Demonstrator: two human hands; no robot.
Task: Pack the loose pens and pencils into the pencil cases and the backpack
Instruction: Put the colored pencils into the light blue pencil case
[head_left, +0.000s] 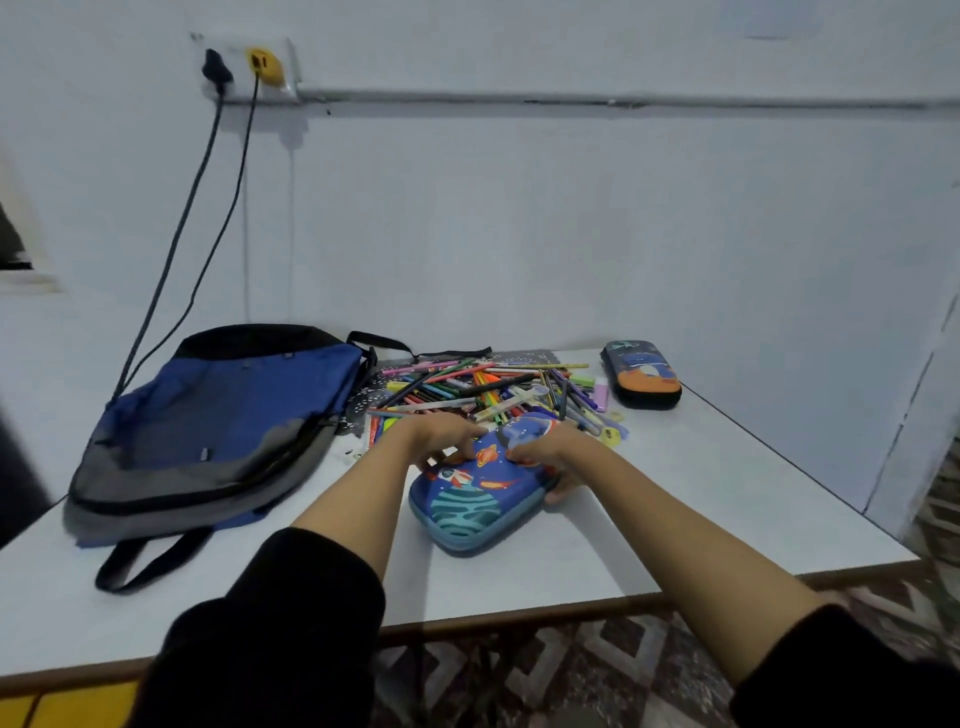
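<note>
A blue space-print pencil case (475, 506) lies closed on the white table in front of me. My left hand (439, 436) rests on its far left edge, fingers curled over the rim. My right hand (550, 457) grips its right side, thumb low at the zip edge. Behind the case spreads a pile of loose pens and pencils (493, 389). A second dark pencil case (641, 374) with an orange print lies at the back right, closed. A blue and grey backpack (218, 431) lies flat on the left.
The table (727, 493) stands against a pale wall; its front edge runs across the lower view. Two black cables (208, 208) drop from a wall socket to behind the backpack. A patterned mat (530, 357) lies under the pens. Patterned floor shows below.
</note>
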